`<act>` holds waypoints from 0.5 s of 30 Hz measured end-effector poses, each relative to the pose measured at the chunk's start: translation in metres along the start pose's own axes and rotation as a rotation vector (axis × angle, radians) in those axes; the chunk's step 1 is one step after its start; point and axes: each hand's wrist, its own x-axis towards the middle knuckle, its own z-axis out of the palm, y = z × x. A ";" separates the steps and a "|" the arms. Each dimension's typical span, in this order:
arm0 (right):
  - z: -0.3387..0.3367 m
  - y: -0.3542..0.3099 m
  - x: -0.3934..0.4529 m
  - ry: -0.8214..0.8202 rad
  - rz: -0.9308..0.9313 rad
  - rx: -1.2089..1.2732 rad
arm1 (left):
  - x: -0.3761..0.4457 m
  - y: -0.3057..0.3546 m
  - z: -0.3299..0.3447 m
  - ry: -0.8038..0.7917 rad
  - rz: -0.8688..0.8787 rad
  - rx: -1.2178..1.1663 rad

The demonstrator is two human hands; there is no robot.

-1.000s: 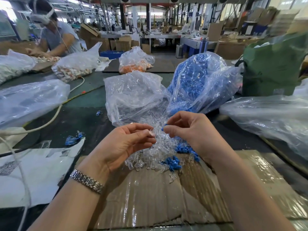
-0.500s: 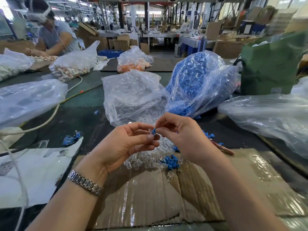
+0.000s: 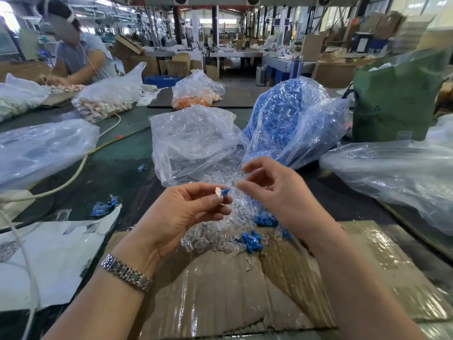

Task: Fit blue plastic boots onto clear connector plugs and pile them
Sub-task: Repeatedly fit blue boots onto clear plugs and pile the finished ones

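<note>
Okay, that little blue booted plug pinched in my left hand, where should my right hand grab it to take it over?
Probably by the blue boot: it pokes out to the right past the left hand's fingertips, which cover the rest of the piece. Bring the right hand in from the right, thumb and forefinger pinching across that free end. It sits open beside it, holding nothing.

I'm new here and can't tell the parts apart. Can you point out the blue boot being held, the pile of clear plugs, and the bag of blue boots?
blue boot (image 3: 225,191): head view, its tip beyond the fingers.
pile of clear plugs (image 3: 215,238): head view, middle of the heap.
bag of blue boots (image 3: 282,114): head view, its bulging front.
</note>
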 end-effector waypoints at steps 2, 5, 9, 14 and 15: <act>-0.014 0.011 0.004 0.053 0.189 -0.388 | 0.001 -0.001 -0.001 0.039 0.008 -0.015; -0.023 0.023 0.003 -0.087 0.505 -0.758 | 0.003 -0.002 -0.003 0.070 0.011 -0.007; -0.020 0.028 0.004 -0.113 0.518 -0.805 | 0.003 -0.003 -0.003 0.077 0.010 -0.022; -0.017 0.025 0.004 -0.083 0.472 -0.780 | 0.003 -0.001 -0.003 0.099 0.015 -0.055; -0.018 0.025 0.004 -0.059 0.451 -0.722 | 0.002 -0.001 -0.003 0.107 0.014 -0.066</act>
